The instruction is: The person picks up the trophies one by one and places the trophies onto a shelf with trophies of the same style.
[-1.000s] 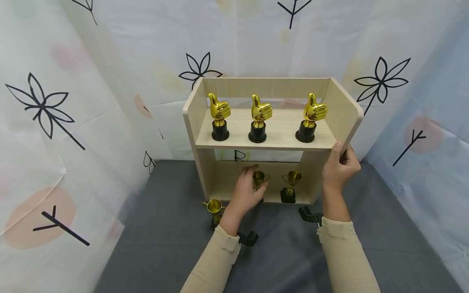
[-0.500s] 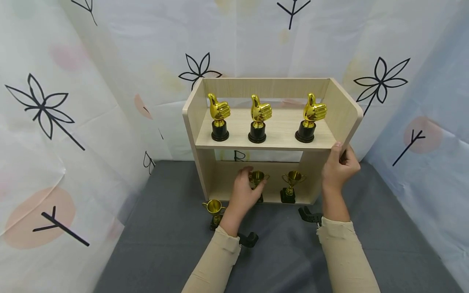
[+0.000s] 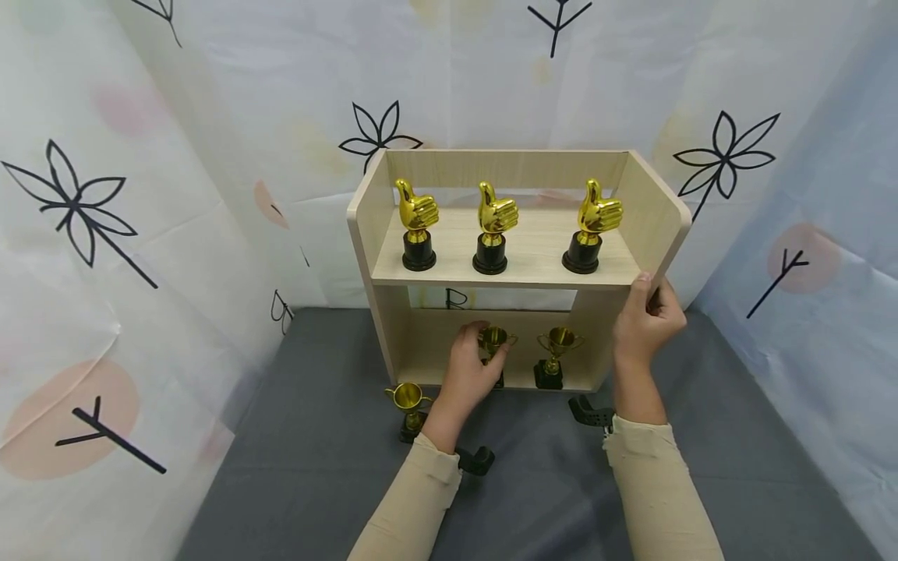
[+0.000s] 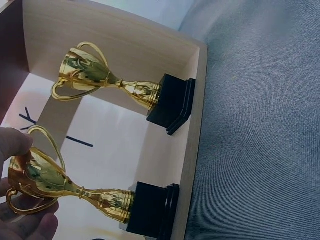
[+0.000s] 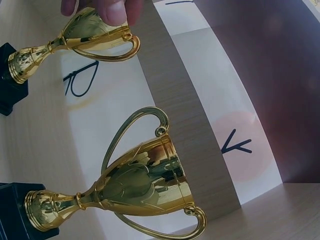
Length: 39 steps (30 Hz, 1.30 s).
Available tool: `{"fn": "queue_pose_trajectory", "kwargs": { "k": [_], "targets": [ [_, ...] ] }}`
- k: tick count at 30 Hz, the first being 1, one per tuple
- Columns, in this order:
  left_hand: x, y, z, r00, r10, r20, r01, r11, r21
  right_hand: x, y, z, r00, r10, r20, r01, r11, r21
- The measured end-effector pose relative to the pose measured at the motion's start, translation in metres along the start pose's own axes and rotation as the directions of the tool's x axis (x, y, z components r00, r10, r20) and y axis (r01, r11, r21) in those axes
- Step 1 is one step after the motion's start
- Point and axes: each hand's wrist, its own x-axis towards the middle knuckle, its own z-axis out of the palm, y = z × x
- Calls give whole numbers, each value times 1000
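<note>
On the lower level of a pale wooden shelf (image 3: 501, 282), my left hand (image 3: 471, 370) holds a gold trophy cup (image 4: 45, 175) by its bowl. The thumb (image 4: 17, 142) lies on the near side near the rim, with fingers behind. The cup stands upright, its black base on the shelf floor near the front edge. To its right stands a second gold trophy cup (image 3: 560, 343), untouched. My right hand (image 3: 647, 319) grips the front edge of the shelf's right side panel, thumb in front; some fingers are hidden. A third trophy cup (image 3: 408, 399) stands on the grey cloth, left of my left wrist.
Three gold thumbs-up trophies (image 3: 418, 226) on black bases stand along the upper level. Grey cloth (image 3: 316, 483) covers the table. Patterned white fabric (image 3: 295, 101) hangs behind the shelf and at the sides. Black wrist mounts (image 3: 477, 460) stick out from both forearms.
My left hand has shifted slightly left and back, and more of the held cup shows between its fingers. The right hand keeps its grip on the panel. The head view has moved slightly.
</note>
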Motion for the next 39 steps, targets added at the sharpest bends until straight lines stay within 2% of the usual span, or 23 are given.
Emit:
{"fn": "queue_pose_trajectory", "kwargs": {
  "k": [5,11,18,23,27,32,39],
  "targets": [
    [0,-1,2,1000,2,-3,-2,1000,-15,0,2,0,1000,-18,6,18,1000,15],
    [-2,-2,2,1000,14,-26,-13,1000,23,1,6,0,1000,-20,6,20,999,36],
    [-6,14,-11,989,12,-147,-1,997,76,7,31,-2,1000,-10,8,10,1000,16],
    [-11,27,-24,985,3,-170,11,996,87,8,36,-3,1000,-21,18,20,1000,14],
    [-16,33,-35,980,30,-195,-11,995,101,7,30,-1,1000,-9,9,9,1000,20],
    [-21,35,-49,973,59,-221,-37,994,103,4,10,0,1000,-13,1,13,999,51],
    [-32,33,-67,973,54,-224,-36,996,85,2,-1,-2,1000,-8,-5,8,998,61]
  ]
}}
